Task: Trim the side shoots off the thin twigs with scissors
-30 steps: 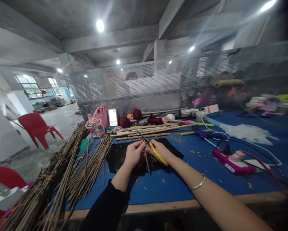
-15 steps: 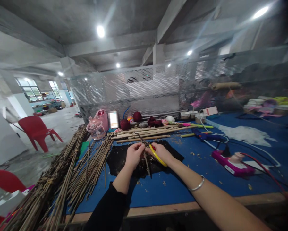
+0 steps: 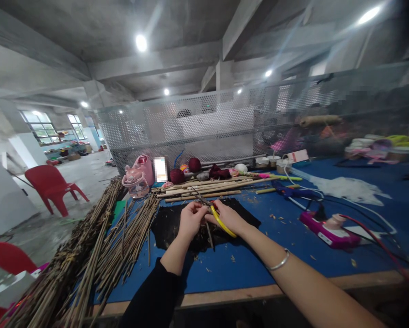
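My right hand (image 3: 227, 216) is closed around scissors with yellow handles (image 3: 224, 223). Their dark blades point away to the upper left and look slightly apart. My left hand (image 3: 192, 218) is pinched close by, touching or nearly touching the right fingers. Between the fingers is a thin brown stick (image 3: 210, 236), whose lower end slants down toward me; its upper part is hidden by the hands. Both hands are over a black cloth (image 3: 170, 218) strewn with small brown scraps.
Thin sticks (image 3: 129, 241) lie to the left, beside a thicker twig bundle (image 3: 71, 246). Pale rods (image 3: 204, 187) and dark red yarn balls (image 3: 194, 164) sit behind the cloth. On the right are a purple power strip (image 3: 329, 230), cables and a blue glue gun (image 3: 293, 190).
The scissor blades look a little wider apart, and my left fingers have shifted slightly along the stick. Otherwise my hands stay in nearly the same place.
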`<state>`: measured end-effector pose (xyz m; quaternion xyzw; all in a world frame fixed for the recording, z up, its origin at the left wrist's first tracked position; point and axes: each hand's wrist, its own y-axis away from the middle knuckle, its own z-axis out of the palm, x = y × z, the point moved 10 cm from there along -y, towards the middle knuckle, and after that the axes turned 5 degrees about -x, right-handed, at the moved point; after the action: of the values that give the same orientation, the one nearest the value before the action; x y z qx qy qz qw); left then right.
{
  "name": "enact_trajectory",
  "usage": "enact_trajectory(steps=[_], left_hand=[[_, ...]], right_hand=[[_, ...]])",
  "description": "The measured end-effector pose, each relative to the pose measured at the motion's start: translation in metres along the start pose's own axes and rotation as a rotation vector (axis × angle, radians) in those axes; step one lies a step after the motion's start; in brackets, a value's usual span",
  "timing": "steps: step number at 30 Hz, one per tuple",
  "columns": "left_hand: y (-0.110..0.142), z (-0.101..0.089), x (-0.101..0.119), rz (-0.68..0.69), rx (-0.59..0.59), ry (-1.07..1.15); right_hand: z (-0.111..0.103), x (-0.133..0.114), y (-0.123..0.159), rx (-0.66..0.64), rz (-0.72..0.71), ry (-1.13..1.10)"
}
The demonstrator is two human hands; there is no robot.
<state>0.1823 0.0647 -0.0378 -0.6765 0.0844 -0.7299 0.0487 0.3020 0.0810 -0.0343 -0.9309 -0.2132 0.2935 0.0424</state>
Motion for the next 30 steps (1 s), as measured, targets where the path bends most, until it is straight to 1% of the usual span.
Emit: enact_trajectory(steps=[7,18,21,25,30], left_hand=[[0.000,-0.005,0.001,0.019,0.049,-0.012],[0.001,-0.010,0.001,0.003,0.086,0.029],[0.001,-0.012,0.001,0.005,0.102,0.044],[0.001,-0.007,-0.002,-0.026,0.063,0.108],[0.002,-0.001,-0.004,-0.049,0.014,0.128]], right_hand=[[-0.004,-0.002,0.001,0.013,0.032,0.069],[0.002,-0.001,-0.006,0.000,-0.011,-0.045],[0.002,0.000,-0.005,-0.020,-0.004,-0.035],[0.000,0.005,-0.003,-0.024,0.038,0.027],[0.004,0.005,-0.001,-0.039,0.016,-0.042]])
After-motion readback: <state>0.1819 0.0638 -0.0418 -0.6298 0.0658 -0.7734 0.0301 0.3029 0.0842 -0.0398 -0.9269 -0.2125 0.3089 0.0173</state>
